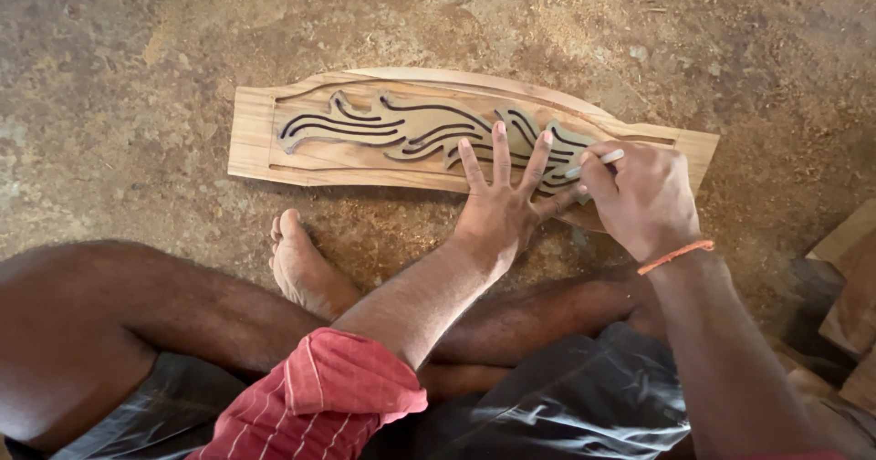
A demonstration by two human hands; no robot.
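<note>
View from above of a person sitting cross-legged on a sawdust-strewn earthen floor (137, 77). In front of the legs lies a long, pale wooden panel with one curved upper edge (251, 136), flat on the floor and running from left to right. On top of it sits a thin, tan cut-out stencil of flowing, wave-like curves (401, 131), its dark slots showing against the wood.

The left hand (502, 200) is pressed flat on the right part of the stencil, its fingers (500, 150) spread wide apart and holding nothing. Just beside it, the right hand (643, 195) is closed around a slim, pale pencil-like marking tool (598, 162), whose tip touches the stencil near the left index finger. An orange thread band (675, 256) circles the right wrist.

A bare foot (297, 264) rests on the floor just below the panel, near its middle. A rolled red striped sleeve (328, 401) covers the left upper arm, and dark grey cloth (566, 405) covers the lap. A few rough wooden offcuts (853, 287) lie at the right edge.
</note>
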